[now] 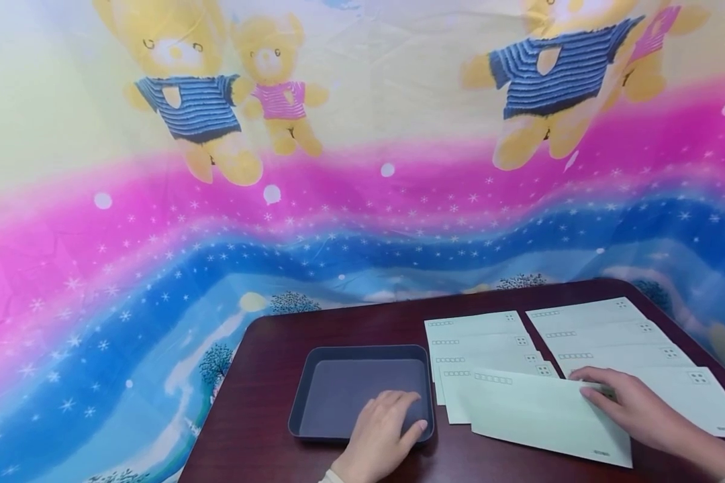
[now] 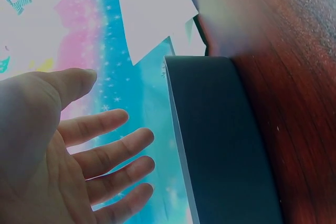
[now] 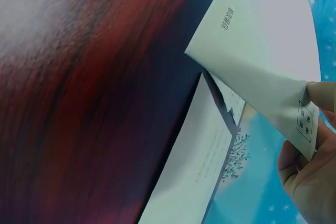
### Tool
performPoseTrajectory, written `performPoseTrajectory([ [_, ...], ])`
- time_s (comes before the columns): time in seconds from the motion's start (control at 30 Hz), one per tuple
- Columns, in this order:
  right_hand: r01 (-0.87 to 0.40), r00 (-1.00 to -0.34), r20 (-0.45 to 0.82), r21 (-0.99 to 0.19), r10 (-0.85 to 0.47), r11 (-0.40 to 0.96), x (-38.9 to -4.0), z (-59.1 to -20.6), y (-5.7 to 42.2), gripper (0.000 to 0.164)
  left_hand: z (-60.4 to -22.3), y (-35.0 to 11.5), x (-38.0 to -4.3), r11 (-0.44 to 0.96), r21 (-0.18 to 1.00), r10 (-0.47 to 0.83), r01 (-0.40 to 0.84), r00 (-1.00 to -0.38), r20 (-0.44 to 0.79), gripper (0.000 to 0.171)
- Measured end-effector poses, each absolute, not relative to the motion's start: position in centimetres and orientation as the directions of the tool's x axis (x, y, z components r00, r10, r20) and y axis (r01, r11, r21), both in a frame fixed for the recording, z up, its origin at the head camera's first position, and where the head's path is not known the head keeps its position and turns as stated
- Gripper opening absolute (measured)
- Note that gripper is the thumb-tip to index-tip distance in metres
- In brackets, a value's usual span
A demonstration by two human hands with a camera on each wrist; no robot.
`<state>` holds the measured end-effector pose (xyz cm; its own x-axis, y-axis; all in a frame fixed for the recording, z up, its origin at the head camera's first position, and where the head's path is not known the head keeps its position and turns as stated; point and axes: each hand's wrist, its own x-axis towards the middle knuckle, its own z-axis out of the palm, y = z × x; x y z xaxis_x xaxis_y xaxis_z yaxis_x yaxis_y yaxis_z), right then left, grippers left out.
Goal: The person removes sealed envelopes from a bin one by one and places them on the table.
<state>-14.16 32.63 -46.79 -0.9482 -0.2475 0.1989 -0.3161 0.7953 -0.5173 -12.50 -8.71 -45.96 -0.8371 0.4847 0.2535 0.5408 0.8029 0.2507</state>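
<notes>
My right hand (image 1: pixel 637 409) pinches a pale green envelope (image 1: pixel 544 416) by its upper right corner. In the right wrist view the thumb and fingers grip the corner with the printed stamp box, and the envelope (image 3: pixel 262 40) tilts above others on the table. On the left, my left hand (image 1: pixel 383 433) hovers over the near right part of a dark rectangular tray (image 1: pixel 299 396), holding nothing. The left wrist view shows that hand (image 2: pixel 79 150) with fingers spread beside the tray's wall (image 2: pixel 215 140).
Overlapping envelopes (image 1: pixel 471 329) form a column right of the tray. A second overlapping column (image 1: pixel 604 322) lies farther right. Everything is on a dark reddish-brown table (image 1: pixel 248 402), with a printed teddy-bear cloth (image 1: pixel 362 201) hanging behind it.
</notes>
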Motion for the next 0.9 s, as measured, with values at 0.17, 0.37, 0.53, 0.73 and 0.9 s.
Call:
performPoseTrajectory([
  [0.17, -0.321, -0.945, 0.216, -0.494, -0.244, 0.808, -14.3, -47.1, 33.3, 0.029, -46.1, -8.6, -12.4, 0.801, 0.239, 0.484, 0.548, -0.829, 0.281, 0.039],
  [0.37, -0.312, -0.948, 0.209, -0.468, -0.24, 0.827, -14.4, -47.4, 33.9, 0.022, -46.2, -8.4, -12.3, 0.798, 0.232, 0.487, 0.557, -0.821, 0.298, 0.038],
  [0.53, -0.273, -0.962, 0.153, -0.463, -0.228, 0.843, -14.5, -47.5, 34.3, 0.02, -46.1, -8.0, -12.3, 0.784, 0.226, 0.502, 0.579, -0.804, 0.319, 0.038],
  [0.73, -0.251, -0.968, 0.127, -0.461, -0.217, 0.851, -14.5, -47.7, 34.6, 0.021, -46.0, -7.5, -12.2, 0.772, 0.2, 0.521, 0.603, -0.781, 0.345, 0.042],
  [0.9, -0.253, -0.967, 0.13, -0.45, -0.217, 0.856, -14.6, -47.7, 35.2, 0.024, -46.0, -7.3, -12.2, 0.761, 0.196, 0.538, 0.618, -0.771, 0.342, 0.043],
])
